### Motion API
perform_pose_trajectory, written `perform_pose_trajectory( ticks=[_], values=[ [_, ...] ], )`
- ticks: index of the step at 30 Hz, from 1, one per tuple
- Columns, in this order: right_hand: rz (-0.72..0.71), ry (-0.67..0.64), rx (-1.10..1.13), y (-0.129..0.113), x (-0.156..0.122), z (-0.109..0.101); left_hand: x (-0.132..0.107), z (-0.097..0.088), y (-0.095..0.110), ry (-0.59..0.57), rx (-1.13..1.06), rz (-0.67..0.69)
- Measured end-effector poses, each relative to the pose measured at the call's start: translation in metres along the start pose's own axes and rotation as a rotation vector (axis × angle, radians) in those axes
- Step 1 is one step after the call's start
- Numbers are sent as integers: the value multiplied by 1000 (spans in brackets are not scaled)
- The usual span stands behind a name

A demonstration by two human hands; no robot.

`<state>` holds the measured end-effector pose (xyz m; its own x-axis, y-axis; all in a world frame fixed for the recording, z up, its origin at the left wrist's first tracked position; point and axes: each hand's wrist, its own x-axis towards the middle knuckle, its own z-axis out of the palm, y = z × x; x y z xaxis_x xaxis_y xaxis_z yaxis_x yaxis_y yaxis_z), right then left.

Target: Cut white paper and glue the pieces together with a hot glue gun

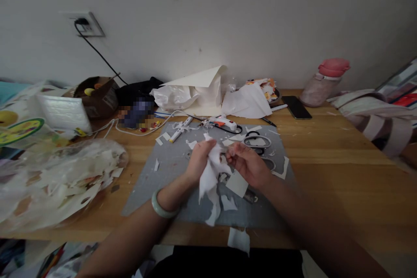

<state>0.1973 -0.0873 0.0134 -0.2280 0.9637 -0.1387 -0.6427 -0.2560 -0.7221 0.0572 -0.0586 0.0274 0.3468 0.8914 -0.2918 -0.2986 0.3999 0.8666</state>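
My left hand (pixel 199 161) is closed on a torn white soft sheet (pixel 211 178), like thin felt or tissue, whose ragged end hangs down over the grey mat (pixel 185 204). Close to the sheet's right edge, my right hand (pixel 248 163) has thumb and fingers pinched together; a small pale bit seems to be between them, too blurred to name. Under and behind the right hand lie scissors with grey and black handles (pixel 260 140). A cream paper square (pixel 237 183) and a white scrap (pixel 229 203) rest below the hands. Another white scrap (pixel 239 239) overhangs the table's front edge.
Behind the hands lie a white glue gun (pixel 224 122) and a white pen-like cutter (pixel 180 129). A plastic bag of paper scraps (pixel 94 173) spreads at left. At the back right are a phone (pixel 296 107) and a pink-lidded bottle (pixel 322 84). A white cable (pixel 130 133) crosses the table.
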Motion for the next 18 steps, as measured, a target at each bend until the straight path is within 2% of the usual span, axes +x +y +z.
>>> perform_pose_trajectory(
  ticks=[4, 8, 14, 18],
  values=[
    [73, 53, -141, 3, 1, -1, -1, 3, -4, 59, 248, 171],
    [106, 66, -190, 10, 1, 0, 0, 1, -10, 14, 379, 207],
    [152, -13, -50, 6, -2, 3, -3, 3, -12, -73, 112, 41],
    [150, 36, -92, 4, -2, 4, -3, 3, -13, -38, 135, 102]
  ],
)
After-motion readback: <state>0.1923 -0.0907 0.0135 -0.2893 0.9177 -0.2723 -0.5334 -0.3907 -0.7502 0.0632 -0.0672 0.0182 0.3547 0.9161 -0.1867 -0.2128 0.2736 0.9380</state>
